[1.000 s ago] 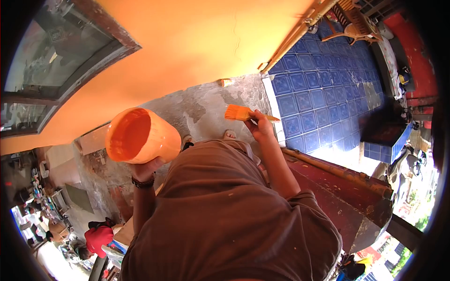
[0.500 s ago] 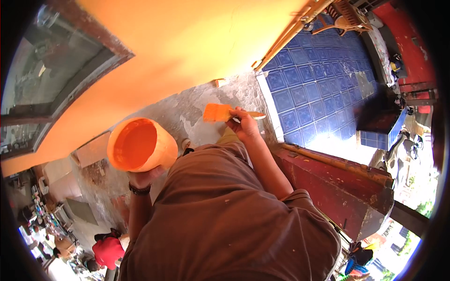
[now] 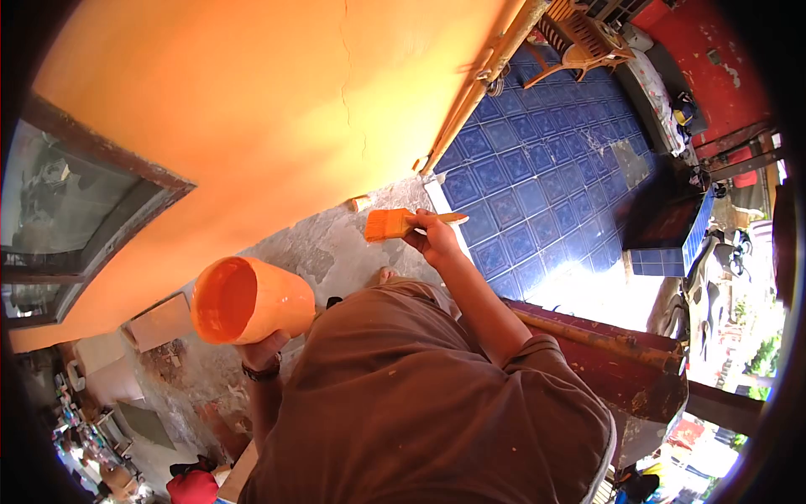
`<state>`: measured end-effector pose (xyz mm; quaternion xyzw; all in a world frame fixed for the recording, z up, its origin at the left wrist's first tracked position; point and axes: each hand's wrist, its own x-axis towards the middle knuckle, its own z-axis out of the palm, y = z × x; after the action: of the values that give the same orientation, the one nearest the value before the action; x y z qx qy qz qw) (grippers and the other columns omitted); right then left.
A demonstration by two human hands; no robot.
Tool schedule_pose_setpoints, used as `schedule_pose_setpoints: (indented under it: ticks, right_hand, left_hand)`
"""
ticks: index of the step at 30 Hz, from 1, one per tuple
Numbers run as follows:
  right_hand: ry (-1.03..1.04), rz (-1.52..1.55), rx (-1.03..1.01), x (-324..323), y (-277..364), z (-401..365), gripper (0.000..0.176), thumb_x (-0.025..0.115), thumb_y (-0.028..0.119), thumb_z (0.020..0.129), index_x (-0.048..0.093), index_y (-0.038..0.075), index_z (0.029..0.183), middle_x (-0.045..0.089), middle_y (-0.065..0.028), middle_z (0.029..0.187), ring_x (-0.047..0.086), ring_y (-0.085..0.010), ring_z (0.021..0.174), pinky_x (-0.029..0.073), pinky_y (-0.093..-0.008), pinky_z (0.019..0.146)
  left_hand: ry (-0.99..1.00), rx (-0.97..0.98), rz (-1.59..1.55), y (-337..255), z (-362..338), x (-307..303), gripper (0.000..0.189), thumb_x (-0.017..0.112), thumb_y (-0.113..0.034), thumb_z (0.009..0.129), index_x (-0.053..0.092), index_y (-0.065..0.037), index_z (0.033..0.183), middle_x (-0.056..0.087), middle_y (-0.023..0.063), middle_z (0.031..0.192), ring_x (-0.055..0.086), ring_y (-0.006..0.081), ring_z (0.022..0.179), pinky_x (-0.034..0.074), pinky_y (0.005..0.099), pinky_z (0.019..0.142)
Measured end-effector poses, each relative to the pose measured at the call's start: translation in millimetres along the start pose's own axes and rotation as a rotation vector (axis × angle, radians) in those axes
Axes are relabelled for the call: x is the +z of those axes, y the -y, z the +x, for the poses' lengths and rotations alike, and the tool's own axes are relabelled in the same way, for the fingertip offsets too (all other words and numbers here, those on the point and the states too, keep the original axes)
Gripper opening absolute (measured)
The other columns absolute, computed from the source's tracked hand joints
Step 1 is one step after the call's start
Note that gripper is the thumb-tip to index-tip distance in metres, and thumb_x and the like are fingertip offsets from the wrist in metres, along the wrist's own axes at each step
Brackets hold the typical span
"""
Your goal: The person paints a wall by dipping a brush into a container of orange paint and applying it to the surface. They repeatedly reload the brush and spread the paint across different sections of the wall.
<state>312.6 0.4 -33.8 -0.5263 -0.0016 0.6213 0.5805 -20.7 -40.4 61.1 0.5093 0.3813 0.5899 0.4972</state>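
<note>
My left hand (image 3: 265, 349) holds an orange bucket (image 3: 284, 301) from below and its side, with orange paint (image 3: 228, 301) inside. The bucket's mouth is toward the left. In my right hand (image 3: 434, 238) is a paintbrush (image 3: 391, 224), gripped by its handle, its wide bristles coated orange and pointing left. The brush is above and to the right of the bucket, apart from it. Beyond both stands an orange wall (image 3: 277, 109) with a thin vertical crack. The brush touches nothing but my fingers.
A framed window (image 3: 75, 202) is at the left. Blue tiled floor (image 3: 537, 176), a wooden chair (image 3: 579, 42) and a dark red ledge (image 3: 588, 361) lie to the right. Worn grey floor (image 3: 311, 244) runs along the wall. Part of a person in red (image 3: 193, 487) shows at lower left.
The view has shifted, so the wall, window and tiled floor sit further left. The bucket appears lower and turned more sideways. The brush remains in my right hand, a little lower in view.
</note>
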Motion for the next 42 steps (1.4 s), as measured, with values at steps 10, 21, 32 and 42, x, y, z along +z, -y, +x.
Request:
schedule_pose_setpoints:
  ticks: [10,21,32,42]
  right_hand:
    - [0.092,-0.070,-0.076,31.5,33.7,-13.9,0.022,0.063,0.005,0.073,0.051,0.010,0.092,0.054,-0.0026,0.086,0.058,-0.0178,0.074,0.052,-0.0318,0.061]
    - [0.897,-0.176,-0.832,190.4,129.6,-172.3,0.027,0.067,-0.008,0.073,0.053,0.000,0.095,0.063,-0.0122,0.085,0.063,-0.0201,0.085,0.052,-0.0321,0.080]
    - [1.038,-0.895,-0.910,233.5,94.5,-197.0,0.020,0.069,-0.004,0.071,0.059,0.004,0.086,0.061,-0.0011,0.079,0.058,-0.0091,0.073,0.045,-0.0240,0.064]
    - [1.157,-1.117,-0.973,266.3,71.0,-206.5,0.013,0.069,-0.005,0.072,0.061,0.001,0.081,0.062,-0.0021,0.076,0.057,-0.0078,0.065,0.045,-0.0222,0.057]
  left_hand:
    - [0.072,-0.129,0.348,-5.6,2.7,2.3,0.075,0.085,-0.022,0.055,0.050,-0.002,0.118,0.059,0.0105,0.110,0.057,0.0229,0.101,0.048,0.0365,0.086]
    - [0.277,0.187,0.335,-49.7,70.4,34.1,0.083,0.087,-0.031,0.048,0.050,-0.001,0.116,0.062,0.0091,0.106,0.060,0.0185,0.097,0.048,0.0324,0.085]
    - [0.296,0.196,0.146,-59.7,75.8,3.7,0.083,0.087,-0.028,0.051,0.048,0.002,0.117,0.061,0.0123,0.107,0.060,0.0186,0.098,0.048,0.0328,0.085]
    - [0.250,0.210,0.265,-53.2,73.2,-10.4,0.084,0.086,-0.027,0.047,0.049,0.001,0.117,0.061,0.0140,0.107,0.061,0.0227,0.096,0.050,0.0344,0.083]
